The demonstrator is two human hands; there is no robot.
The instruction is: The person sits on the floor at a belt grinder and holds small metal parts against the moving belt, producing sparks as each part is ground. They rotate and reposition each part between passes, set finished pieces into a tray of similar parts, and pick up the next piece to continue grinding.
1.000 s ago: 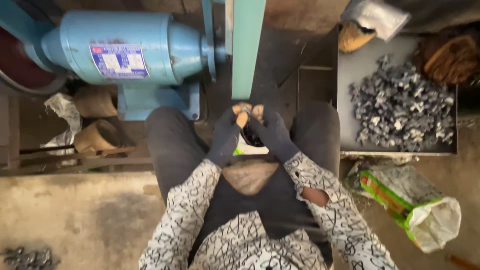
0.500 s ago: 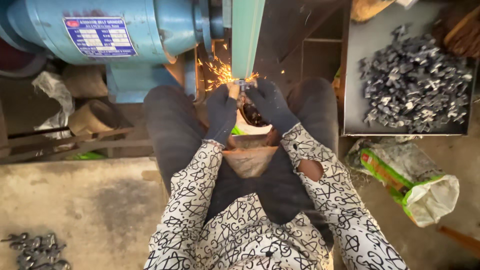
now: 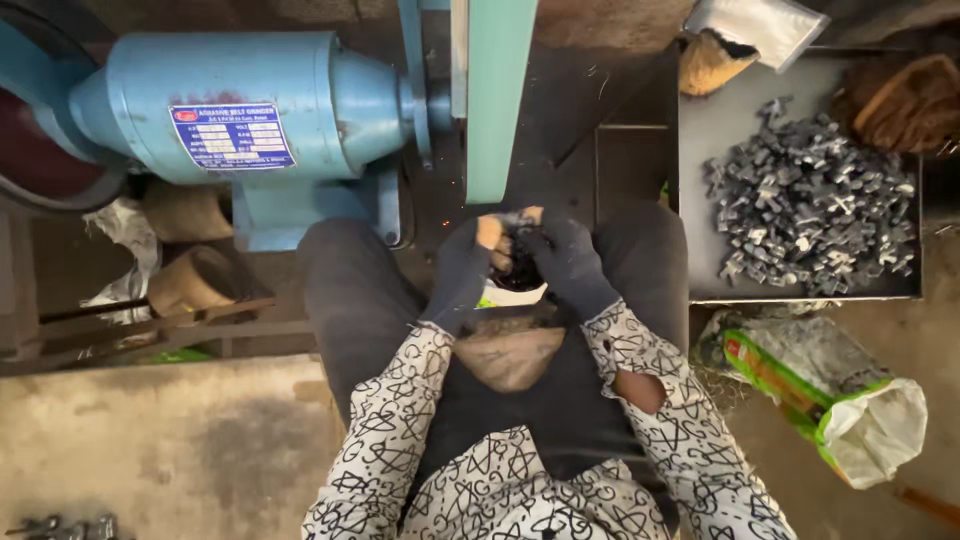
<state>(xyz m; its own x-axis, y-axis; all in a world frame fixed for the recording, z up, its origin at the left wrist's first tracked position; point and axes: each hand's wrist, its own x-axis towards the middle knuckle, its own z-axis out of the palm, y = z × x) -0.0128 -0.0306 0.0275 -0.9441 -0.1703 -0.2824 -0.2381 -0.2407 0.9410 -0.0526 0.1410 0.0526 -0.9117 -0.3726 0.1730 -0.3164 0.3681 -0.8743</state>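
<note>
Gripping one small metal piece [image 3: 515,222] together, gloved left hand [image 3: 462,268] and right hand [image 3: 568,262], below belt [image 3: 498,100].

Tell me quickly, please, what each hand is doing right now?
Left hand: gloved, closed on a small metal part.
Right hand: gloved, closed on the same part.

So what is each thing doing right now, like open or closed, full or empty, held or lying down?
Left hand: gloved, closed on the small dark piece.
Right hand: gloved, closed on the same piece.
Small dark piece: held between both hands, just below the belt.
Green belt: upright; running or stopped, cannot tell.
Blue grinder motor: lying sideways on its base.
Metal tray: holding a heap of grey metal parts.
Green-and-white sack: lying on its side, mouth open.
</note>
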